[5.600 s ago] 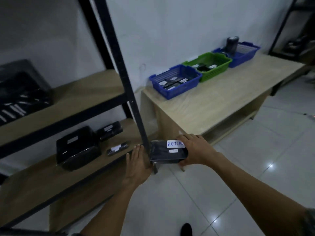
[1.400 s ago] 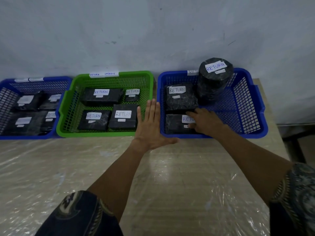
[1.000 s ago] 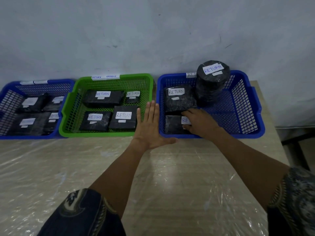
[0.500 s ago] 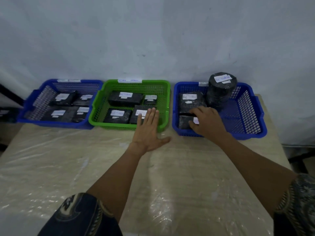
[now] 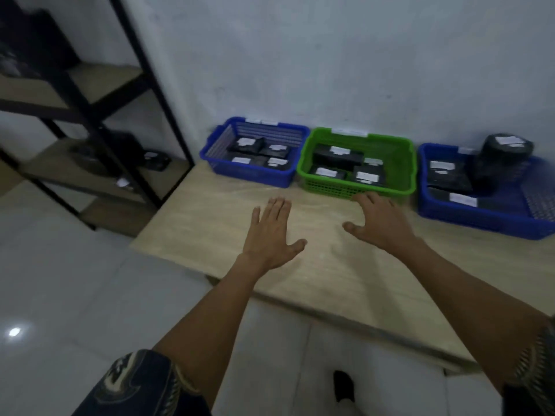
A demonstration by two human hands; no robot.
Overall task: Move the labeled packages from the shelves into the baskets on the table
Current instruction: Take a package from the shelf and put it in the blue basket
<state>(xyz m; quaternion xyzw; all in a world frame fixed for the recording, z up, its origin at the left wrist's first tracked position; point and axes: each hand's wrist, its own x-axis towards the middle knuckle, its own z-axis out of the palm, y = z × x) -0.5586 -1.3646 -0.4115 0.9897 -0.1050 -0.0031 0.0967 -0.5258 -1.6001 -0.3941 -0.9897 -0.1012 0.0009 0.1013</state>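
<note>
Hands were both empty with fingers spread, left hand (image 5: pixel 271 232) and right hand (image 5: pixel 380 223) hovering over the tabletop (image 5: pixel 315 274), so this looked like the gap between drop-off and the next fetch. Half a second earlier the right hand was down in the right blue basket (image 5: pixel 480 219) at 2 o'clock on the front package (image 5: pixel 461 199); now it had pulled out and the view had swung left. Next move probably called for walking to the shelves (image 5: pixel 99 181) at 9 o'clock, where a labeled package (image 5: pixel 156 160) sat waiting.
</note>
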